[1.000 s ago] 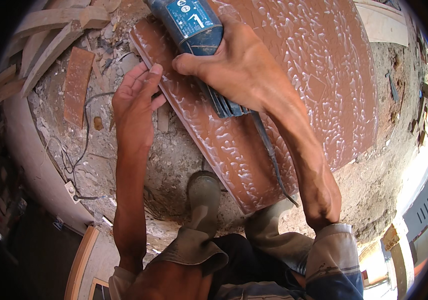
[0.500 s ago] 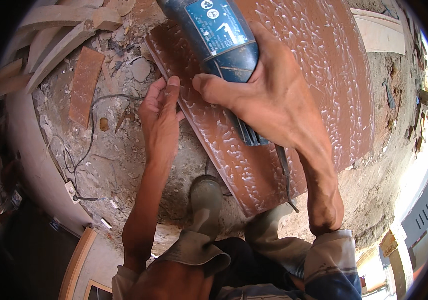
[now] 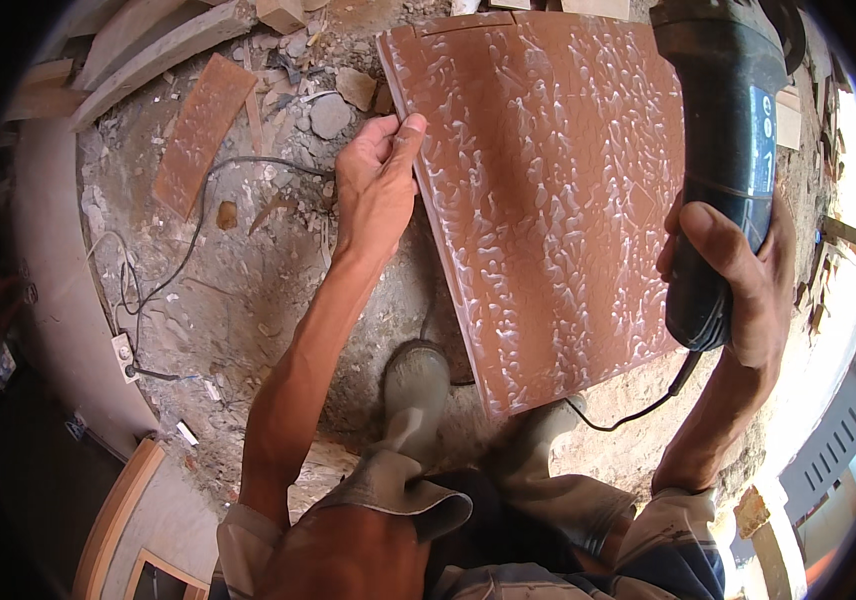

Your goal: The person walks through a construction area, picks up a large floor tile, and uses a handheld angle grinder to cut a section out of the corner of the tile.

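Note:
A large reddish-brown tile (image 3: 538, 200) with a whitish wavy pattern stands tilted in front of my legs. My left hand (image 3: 380, 165) pinches its left edge between thumb and fingers. Near the tile's far edge runs a thin dark line like a cut. My right hand (image 3: 738, 270) is wrapped round the body of a blue and black angle grinder (image 3: 723, 150), held up over the tile's right side. The grinder's head is partly out of view at the top, and its disc cannot be made out clearly. A black cord hangs from its rear end.
A narrow tile strip (image 3: 205, 135) lies on the rubble-strewn ground at left, beside a dark cable (image 3: 193, 235) running to a white socket (image 3: 124, 355). Curved timber pieces (image 3: 163, 60) are piled at far left. My boots (image 3: 416, 385) stand close below the tile.
My right hand has carried the angle grinder to the right, off the tile's middle and left side. The tile now shows more fully, with my left hand still at its left edge.

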Motion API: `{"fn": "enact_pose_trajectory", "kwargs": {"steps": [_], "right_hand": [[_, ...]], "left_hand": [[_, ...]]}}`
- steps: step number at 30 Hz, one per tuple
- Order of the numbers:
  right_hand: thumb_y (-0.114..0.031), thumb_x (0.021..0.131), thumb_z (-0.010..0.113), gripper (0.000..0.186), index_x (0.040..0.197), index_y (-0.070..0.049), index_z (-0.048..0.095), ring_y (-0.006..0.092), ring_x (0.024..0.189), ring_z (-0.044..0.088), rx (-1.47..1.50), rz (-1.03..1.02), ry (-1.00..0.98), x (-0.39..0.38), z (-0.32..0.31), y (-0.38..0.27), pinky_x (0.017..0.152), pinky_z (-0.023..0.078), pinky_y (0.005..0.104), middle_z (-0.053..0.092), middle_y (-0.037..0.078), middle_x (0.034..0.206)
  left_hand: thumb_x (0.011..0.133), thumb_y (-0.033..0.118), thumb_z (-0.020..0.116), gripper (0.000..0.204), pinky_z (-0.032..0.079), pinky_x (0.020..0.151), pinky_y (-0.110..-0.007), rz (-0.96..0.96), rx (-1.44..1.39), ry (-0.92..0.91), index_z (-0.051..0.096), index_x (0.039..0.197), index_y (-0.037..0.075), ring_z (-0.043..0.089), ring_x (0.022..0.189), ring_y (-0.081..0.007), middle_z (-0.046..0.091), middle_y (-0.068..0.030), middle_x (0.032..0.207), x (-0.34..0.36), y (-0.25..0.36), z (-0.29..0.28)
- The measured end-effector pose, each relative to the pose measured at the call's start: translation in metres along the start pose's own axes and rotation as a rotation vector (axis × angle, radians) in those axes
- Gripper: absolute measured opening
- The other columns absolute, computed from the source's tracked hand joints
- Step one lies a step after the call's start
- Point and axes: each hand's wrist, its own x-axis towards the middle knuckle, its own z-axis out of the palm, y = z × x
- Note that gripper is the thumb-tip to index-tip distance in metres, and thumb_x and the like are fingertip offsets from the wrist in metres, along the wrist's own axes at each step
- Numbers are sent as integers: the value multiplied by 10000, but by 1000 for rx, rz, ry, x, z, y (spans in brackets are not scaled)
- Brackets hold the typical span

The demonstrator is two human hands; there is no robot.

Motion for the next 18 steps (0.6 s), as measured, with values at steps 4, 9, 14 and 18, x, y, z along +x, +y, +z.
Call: {"fn": "enact_pose_trajectory", "kwargs": {"steps": [4, 9, 14, 18], "right_hand": [[-545, 738, 816, 644, 985, 30, 663, 182, 593, 666, -90, -14, 32, -25, -46, -17, 556, 530, 292, 669, 103, 746], [-609, 852, 748, 873, 1401, 39, 546, 112, 608, 648, -253, -66, 17, -53, -119, -28, 553, 526, 249, 653, 61, 828], [-529, 914, 756, 901, 1516, 58, 431, 112, 601, 653, -143, -13, 13, -88, -178, -25, 545, 554, 231, 640, 81, 932], [-494, 926, 756, 880, 1517, 65, 422, 120, 585, 637, -225, -8, 135, -130, -231, -27, 534, 547, 246, 639, 86, 934]], "left_hand": [[1054, 361, 732, 520, 518, 780, -269, 103, -45, -31, 640, 1265, -106, 661, 898, -111, 762, -101, 1042, 34, 11, 25], [1016, 423, 761, 600, 545, 875, -337, 109, 218, -90, 612, 1331, -66, 696, 972, -190, 758, -162, 1098, -6, 12, 30], [973, 318, 833, 518, 558, 871, -318, -57, 209, -153, 622, 1288, -35, 700, 1013, -173, 757, -129, 1143, -177, -35, -32], [1010, 164, 792, 272, 543, 831, -244, -253, -68, -237, 708, 1192, -19, 691, 919, -71, 778, -46, 1067, -172, -46, -39]]}}
